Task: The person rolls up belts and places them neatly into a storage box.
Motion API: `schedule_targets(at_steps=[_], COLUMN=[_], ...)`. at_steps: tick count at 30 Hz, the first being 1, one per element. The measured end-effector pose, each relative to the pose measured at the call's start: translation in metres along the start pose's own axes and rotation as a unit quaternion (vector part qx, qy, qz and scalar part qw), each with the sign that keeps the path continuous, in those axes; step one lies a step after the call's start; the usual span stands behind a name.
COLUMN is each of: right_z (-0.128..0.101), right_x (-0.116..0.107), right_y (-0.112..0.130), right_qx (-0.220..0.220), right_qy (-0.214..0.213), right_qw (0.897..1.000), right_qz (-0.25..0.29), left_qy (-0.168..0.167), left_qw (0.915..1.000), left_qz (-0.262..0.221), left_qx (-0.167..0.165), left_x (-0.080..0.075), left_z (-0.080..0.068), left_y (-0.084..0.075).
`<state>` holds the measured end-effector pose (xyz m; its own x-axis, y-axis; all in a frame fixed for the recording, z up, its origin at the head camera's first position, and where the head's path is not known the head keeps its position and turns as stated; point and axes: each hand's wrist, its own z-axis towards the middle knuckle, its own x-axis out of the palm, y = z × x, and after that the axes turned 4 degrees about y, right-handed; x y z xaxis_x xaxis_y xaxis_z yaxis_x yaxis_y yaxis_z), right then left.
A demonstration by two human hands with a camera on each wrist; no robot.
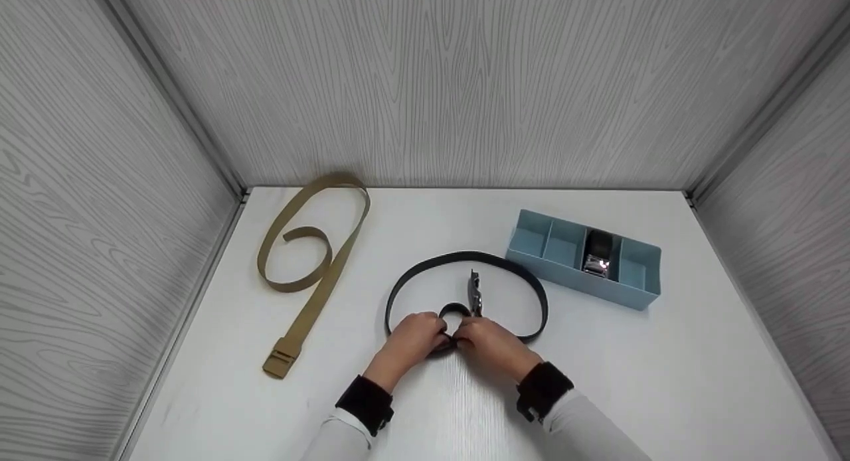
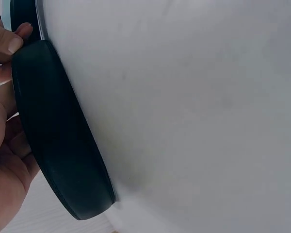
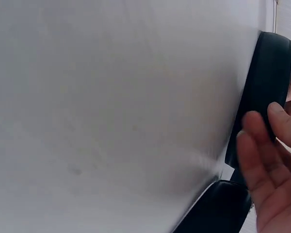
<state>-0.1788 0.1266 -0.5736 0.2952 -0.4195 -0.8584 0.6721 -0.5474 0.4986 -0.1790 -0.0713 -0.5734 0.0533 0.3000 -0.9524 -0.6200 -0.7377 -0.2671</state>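
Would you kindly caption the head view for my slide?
Both hands roll a black belt on a white table, beside a tan belt.

Right hand [image 3: 276,170] at frame's right edge, fingers [image 3: 254,145] resting on black belt [image 3: 264,92], belt on edge against white tabletop [image 3: 116,107]

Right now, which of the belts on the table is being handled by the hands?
The black belt at the centre; both hands pinch its small coil. The tan belt lies untouched to the left.
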Motion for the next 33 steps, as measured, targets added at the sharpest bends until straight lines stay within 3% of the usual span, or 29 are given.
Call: schedule_targets(at_steps=[5,10,13,21,26,33], right_z=[-0.001,0.001,0.0,-0.002,-0.004,0.0], right_x=[0.003,0.002,0.002,-0.001,-0.003,-0.001], right_y=[-0.001,0.0,-0.001,0.003,0.006,0.005], right_qx=[-0.006,-0.008,-0.004,0.056,0.078,0.055], right_qy=[0.008,0.025,0.031,0.032,0.032,0.026], right_qw=[1.0,0.999,0.999,0.998,0.995,0.998], right_qz=[0.01,0.02,0.018,0.009,0.054,0.023], left_qy=[0.012,0.041,0.035,0.025,0.005,-0.03], left_qw=[0.9991,0.9982,0.9987,0.9991,1.0,0.9976], left_qz=[-0.032,-0.039,-0.034,-0.034,-0.006,0.056], left_qx=[0.025,0.023,0.018,-0.012,-0.002,-0.029], left_x=[-0.003,-0.01,-0.009,-0.006,-0.004,0.003], left_z=[-0.002,-0.001,-0.001,-0.002,-0.001,-0.001], left_y=[0.007,0.012,0.015,0.012,0.008,0.001])
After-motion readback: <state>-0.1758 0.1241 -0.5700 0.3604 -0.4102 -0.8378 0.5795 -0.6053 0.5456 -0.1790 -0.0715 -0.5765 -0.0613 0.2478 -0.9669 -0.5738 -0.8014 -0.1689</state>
